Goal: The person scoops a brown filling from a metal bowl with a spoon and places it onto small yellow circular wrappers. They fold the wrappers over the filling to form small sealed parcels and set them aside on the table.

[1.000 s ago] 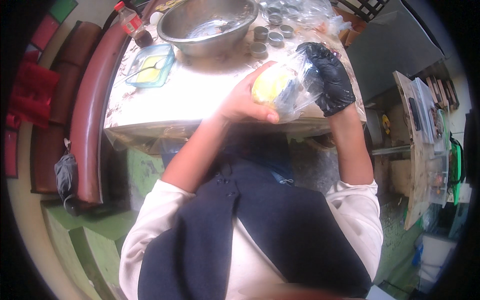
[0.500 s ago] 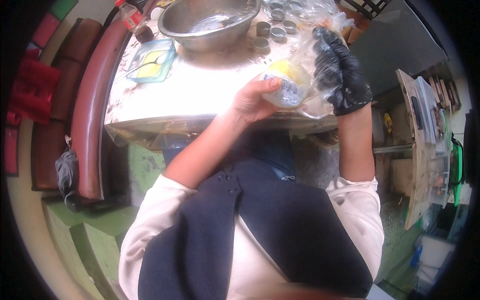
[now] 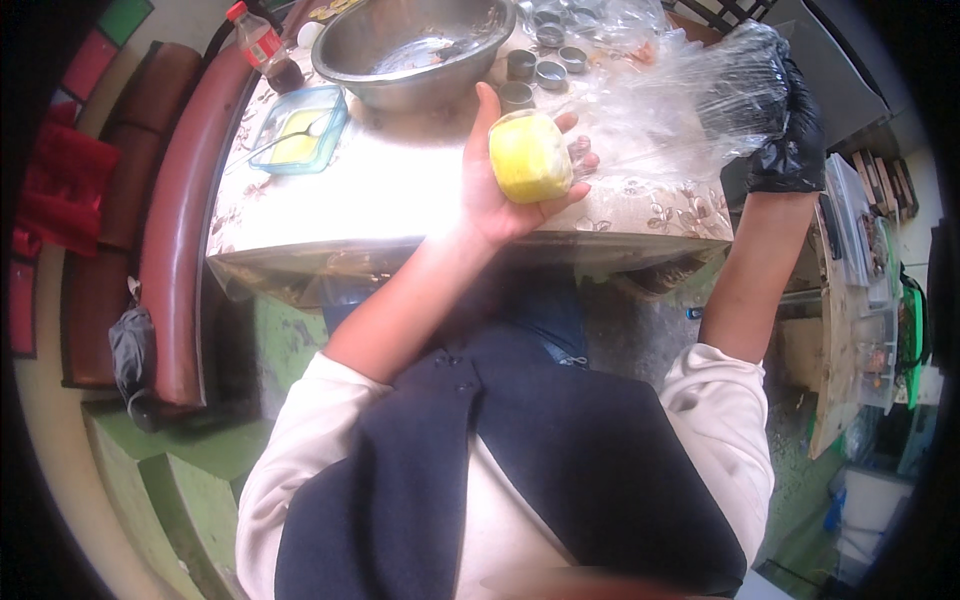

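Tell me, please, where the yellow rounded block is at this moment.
In the head view, the yellow rounded block lies on the bare left hand, just right of the picture's middle, below and right of the large round grey metal basin.

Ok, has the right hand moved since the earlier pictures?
Yes, the gloved right hand has moved rightward, past the right edge of the table in view.
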The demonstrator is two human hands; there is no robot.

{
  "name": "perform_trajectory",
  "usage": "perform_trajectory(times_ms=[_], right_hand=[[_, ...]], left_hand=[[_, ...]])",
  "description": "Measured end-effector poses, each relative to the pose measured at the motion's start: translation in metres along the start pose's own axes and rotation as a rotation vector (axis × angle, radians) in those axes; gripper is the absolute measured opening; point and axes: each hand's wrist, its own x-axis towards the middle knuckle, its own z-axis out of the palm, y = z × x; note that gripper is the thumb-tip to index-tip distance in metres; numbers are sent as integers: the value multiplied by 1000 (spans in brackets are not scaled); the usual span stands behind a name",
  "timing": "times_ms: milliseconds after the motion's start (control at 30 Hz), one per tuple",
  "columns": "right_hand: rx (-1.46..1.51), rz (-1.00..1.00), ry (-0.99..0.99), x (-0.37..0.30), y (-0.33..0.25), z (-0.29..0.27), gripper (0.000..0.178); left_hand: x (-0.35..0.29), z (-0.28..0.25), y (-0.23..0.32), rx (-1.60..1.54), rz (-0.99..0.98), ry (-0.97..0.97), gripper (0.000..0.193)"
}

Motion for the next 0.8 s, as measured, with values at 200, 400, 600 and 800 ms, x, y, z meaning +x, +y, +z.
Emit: perform_trajectory(times_ms=[200, 400, 600, 800], right_hand=[[81, 101, -152, 5, -13, -53, 26], [-139, 8, 239, -8, -3, -118, 27], [-329, -195, 607, -52, 66, -156, 29], [-395, -310, 867, -81, 91, -127, 12]], left_hand=[[5, 18, -11, 90, 61, 362, 77], [14, 27, 8, 471, 36, 380, 66], [28, 31, 13, 1372, 155, 552, 86], [60, 24, -9, 2356, 257, 449, 90]])
